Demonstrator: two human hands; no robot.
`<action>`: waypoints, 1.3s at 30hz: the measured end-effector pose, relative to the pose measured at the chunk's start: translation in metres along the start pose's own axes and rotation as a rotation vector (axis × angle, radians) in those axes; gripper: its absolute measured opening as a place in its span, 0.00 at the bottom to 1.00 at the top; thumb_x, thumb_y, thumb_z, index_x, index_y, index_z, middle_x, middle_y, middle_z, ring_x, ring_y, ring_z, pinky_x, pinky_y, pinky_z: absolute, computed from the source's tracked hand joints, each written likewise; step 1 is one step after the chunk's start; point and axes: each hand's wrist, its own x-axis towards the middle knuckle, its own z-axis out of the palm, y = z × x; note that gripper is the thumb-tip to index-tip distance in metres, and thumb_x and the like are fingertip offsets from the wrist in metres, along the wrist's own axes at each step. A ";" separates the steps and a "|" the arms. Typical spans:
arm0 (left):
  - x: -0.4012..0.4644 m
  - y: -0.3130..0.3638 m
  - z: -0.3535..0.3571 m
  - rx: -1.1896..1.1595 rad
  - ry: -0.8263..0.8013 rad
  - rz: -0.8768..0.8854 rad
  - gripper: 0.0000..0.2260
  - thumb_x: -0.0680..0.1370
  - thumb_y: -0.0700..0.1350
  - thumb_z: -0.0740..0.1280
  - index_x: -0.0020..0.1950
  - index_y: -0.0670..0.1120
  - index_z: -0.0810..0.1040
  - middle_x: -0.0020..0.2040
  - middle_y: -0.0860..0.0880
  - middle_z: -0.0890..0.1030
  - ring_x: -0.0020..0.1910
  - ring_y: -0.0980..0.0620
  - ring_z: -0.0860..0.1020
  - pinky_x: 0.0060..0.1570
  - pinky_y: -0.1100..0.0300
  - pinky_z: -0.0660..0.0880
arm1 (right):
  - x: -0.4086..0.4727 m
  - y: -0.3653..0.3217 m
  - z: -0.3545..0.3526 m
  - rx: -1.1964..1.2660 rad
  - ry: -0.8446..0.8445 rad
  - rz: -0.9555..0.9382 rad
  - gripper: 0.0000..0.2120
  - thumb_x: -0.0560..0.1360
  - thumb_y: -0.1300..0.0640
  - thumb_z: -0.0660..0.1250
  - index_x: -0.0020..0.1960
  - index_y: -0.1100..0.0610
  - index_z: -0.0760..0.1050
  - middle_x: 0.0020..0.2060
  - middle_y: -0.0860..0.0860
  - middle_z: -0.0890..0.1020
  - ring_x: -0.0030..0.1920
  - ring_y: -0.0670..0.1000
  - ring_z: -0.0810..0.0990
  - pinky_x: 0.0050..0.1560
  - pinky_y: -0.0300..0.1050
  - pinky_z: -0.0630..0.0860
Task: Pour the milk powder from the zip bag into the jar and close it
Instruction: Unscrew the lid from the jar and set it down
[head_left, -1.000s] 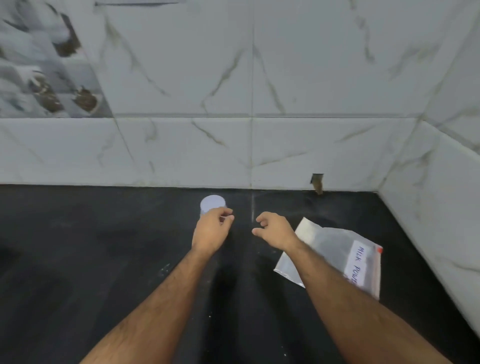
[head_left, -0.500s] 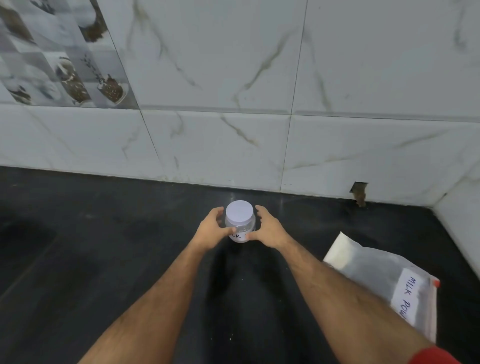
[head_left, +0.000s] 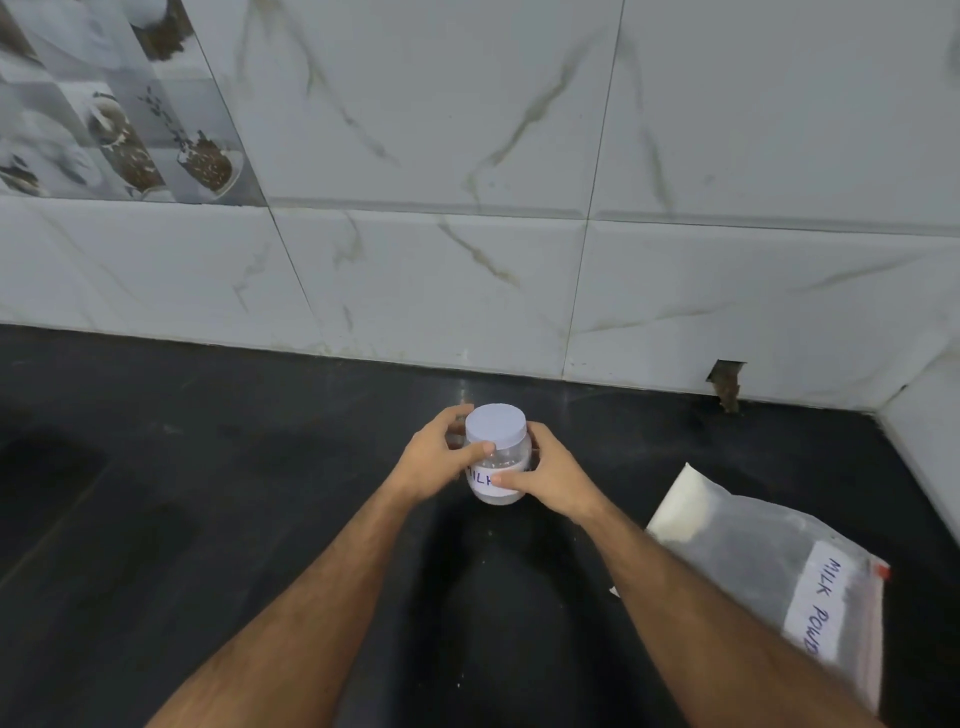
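Observation:
A small clear jar (head_left: 497, 457) with a pale lid (head_left: 495, 423) on top and a handwritten white label stands upright on the black counter. My left hand (head_left: 434, 460) grips its left side, thumb across the front just below the lid. My right hand (head_left: 545, 475) grips its right side, thumb on the label. A clear zip bag (head_left: 769, 566) labelled "MILK POWD" lies flat to the right, with white powder gathered at its far corner and a red tab at its zip end. My right forearm crosses the bag's near-left edge.
The black counter (head_left: 234, 519) runs back to a marble-tiled wall (head_left: 467, 260), with a second tiled wall (head_left: 924, 441) closing the right side. A small broken notch (head_left: 727, 384) sits at the wall's base right of the jar.
Both hands have closed round the jar, which a second ago only the left hand touched. The view has shifted left and nearer, so the bag sits further right and lower.

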 end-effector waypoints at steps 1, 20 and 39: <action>-0.004 0.004 0.002 -0.021 -0.015 0.000 0.27 0.76 0.50 0.74 0.73 0.51 0.69 0.60 0.52 0.78 0.58 0.51 0.79 0.47 0.56 0.82 | -0.007 0.000 -0.001 0.006 -0.008 -0.007 0.40 0.66 0.56 0.82 0.72 0.48 0.64 0.63 0.44 0.77 0.62 0.48 0.78 0.63 0.48 0.79; -0.069 0.057 0.030 -0.257 -0.232 0.067 0.24 0.69 0.49 0.74 0.63 0.49 0.75 0.50 0.47 0.85 0.47 0.49 0.85 0.49 0.53 0.81 | -0.127 -0.019 0.007 0.322 -0.112 0.068 0.36 0.62 0.55 0.81 0.66 0.53 0.71 0.58 0.55 0.83 0.60 0.55 0.82 0.59 0.51 0.81; -0.100 0.053 0.026 -0.234 -0.213 -0.009 0.27 0.78 0.44 0.72 0.75 0.48 0.68 0.61 0.47 0.83 0.63 0.49 0.80 0.72 0.48 0.70 | -0.146 -0.006 0.008 -0.022 0.279 0.031 0.45 0.62 0.53 0.83 0.71 0.47 0.62 0.60 0.45 0.76 0.58 0.50 0.79 0.59 0.47 0.81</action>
